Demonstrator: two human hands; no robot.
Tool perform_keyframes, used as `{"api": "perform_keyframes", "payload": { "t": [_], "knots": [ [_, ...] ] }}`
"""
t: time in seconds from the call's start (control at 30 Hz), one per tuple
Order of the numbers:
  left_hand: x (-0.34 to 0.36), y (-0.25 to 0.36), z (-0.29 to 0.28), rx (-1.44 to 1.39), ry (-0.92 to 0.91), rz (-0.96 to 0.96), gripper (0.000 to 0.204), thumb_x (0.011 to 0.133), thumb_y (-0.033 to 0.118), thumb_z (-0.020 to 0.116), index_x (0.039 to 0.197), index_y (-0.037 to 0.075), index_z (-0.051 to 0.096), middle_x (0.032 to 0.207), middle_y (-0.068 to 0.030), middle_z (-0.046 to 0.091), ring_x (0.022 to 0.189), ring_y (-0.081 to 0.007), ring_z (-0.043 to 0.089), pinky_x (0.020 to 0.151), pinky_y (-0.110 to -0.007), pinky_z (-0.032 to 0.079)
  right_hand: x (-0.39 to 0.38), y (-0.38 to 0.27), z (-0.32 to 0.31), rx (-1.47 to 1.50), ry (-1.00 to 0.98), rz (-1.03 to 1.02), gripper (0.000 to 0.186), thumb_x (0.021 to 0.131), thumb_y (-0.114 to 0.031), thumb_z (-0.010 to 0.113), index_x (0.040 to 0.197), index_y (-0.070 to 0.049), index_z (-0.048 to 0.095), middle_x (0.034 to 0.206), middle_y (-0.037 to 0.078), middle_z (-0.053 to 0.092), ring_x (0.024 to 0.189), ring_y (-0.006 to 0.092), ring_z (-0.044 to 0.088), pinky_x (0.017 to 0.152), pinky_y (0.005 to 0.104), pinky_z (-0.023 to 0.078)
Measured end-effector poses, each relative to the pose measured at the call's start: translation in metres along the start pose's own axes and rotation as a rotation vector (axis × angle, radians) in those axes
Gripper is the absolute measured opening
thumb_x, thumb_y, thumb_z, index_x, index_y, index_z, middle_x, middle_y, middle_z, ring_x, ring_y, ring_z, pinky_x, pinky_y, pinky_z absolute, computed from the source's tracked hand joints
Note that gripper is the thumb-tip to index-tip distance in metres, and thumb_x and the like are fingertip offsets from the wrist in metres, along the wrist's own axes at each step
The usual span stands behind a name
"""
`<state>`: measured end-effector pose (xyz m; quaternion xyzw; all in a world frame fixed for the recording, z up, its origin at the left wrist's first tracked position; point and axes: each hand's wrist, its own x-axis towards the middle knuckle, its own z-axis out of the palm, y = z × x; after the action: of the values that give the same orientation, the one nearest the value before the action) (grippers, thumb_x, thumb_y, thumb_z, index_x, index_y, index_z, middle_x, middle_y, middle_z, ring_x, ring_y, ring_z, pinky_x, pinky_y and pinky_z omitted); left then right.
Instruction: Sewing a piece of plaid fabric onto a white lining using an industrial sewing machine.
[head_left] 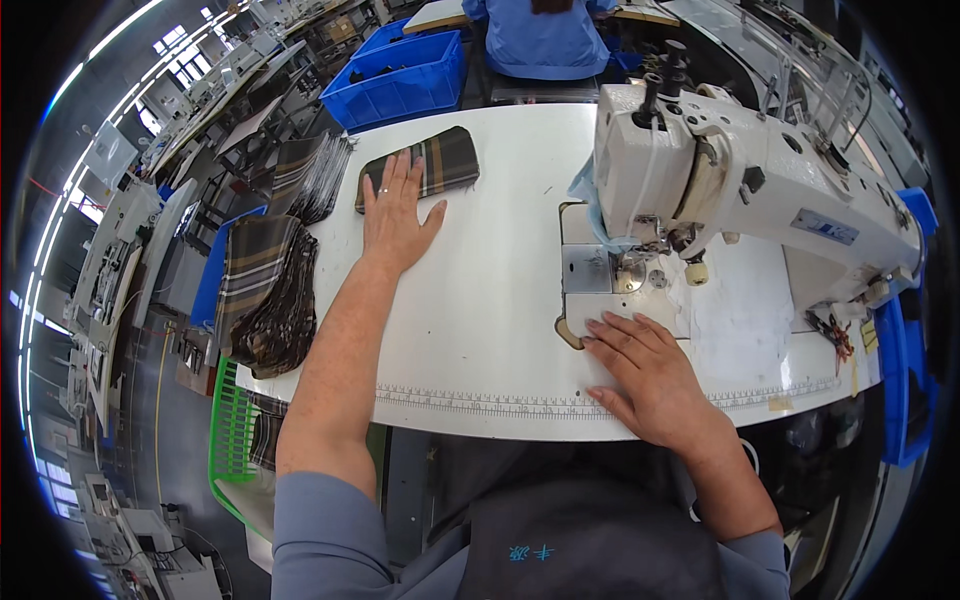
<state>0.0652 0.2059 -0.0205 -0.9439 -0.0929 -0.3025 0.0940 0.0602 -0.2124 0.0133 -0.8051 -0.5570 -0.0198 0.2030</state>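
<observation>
My left hand (398, 215) lies with its fingers out on a small dark plaid fabric piece (445, 155) with rounded corners, at the upper middle of the white table (480, 310). My right hand (632, 375) rests with fingers apart on the tabletop, just in front of the needle plate (588, 268) of a white sewing machine (760, 200). A light blue cloth (585, 195) hangs at the machine's head. At the table's left are a fanned stack of plaid pieces (305, 175) and a larger pile of the same plaid (262, 290).
Blue bins stand behind the table (390, 80), under the left stacks (215, 270) and at the right (905, 400). A green basket (232, 440) sits below the left edge. A person in blue (545, 45) sits beyond the table. Small tools (835, 335) lie by the machine's base.
</observation>
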Motion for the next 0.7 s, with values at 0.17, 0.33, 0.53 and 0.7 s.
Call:
{"api": "perform_keyframes", "payload": {
  "t": [0.17, 0.33, 0.53, 0.7],
  "knots": [
    [-0.028, 0.041, -0.034, -0.14, -0.227, 0.193, 0.055, 0.102, 0.03, 0.058, 0.152, 0.009, 0.048, 0.162, -0.0136, 0.04, 0.151, -0.0318, 0.035, 0.123, -0.058, 0.022, -0.002, 0.002, 0.008, -0.009, 0.134, -0.079, 0.047, 0.093, -0.032, 0.07, 0.129, -0.001, 0.063, 0.139, 0.015, 0.062, 0.137, 0.0311, 0.052, 0.115, 0.0473, 0.039],
    [-0.067, 0.131, -0.105, -0.448, -0.395, 0.4, 0.057, 0.094, 0.021, 0.066, 0.148, 0.008, 0.052, 0.158, -0.0139, 0.047, 0.148, -0.0322, 0.041, 0.122, -0.051, 0.029, -0.011, 0.009, 0.017, 0.031, 0.294, -0.189, 0.034, 0.089, -0.025, 0.072, 0.115, -0.003, 0.068, 0.122, 0.012, 0.069, 0.119, 0.0283, 0.063, 0.105, 0.044, 0.048],
    [-0.049, 0.204, -0.134, -0.695, -0.258, 0.462, 0.049, 0.085, 0.014, 0.078, 0.132, 0.007, 0.065, 0.138, -0.0127, 0.065, 0.124, -0.0334, 0.064, 0.104, -0.045, 0.05, -0.045, -0.004, 0.025, 0.052, 0.361, -0.214, 0.026, 0.086, -0.018, 0.074, 0.107, -0.005, 0.07, 0.114, 0.009, 0.071, 0.107, 0.0242, 0.068, 0.098, 0.0415, 0.052],
    [-0.003, 0.295, -0.111, -0.935, -0.156, 0.56, 0.025, 0.089, 0.012, 0.076, 0.112, 0.003, 0.072, 0.122, -0.0142, 0.071, 0.108, -0.0337, 0.069, 0.09, -0.04, 0.056, -0.08, 0.005, 0.02, 0.037, 0.513, -0.137, 0.02, 0.084, -0.017, 0.073, 0.101, -0.007, 0.072, 0.11, 0.007, 0.072, 0.106, 0.0225, 0.067, 0.097, 0.0384, 0.05]
  ]
}}
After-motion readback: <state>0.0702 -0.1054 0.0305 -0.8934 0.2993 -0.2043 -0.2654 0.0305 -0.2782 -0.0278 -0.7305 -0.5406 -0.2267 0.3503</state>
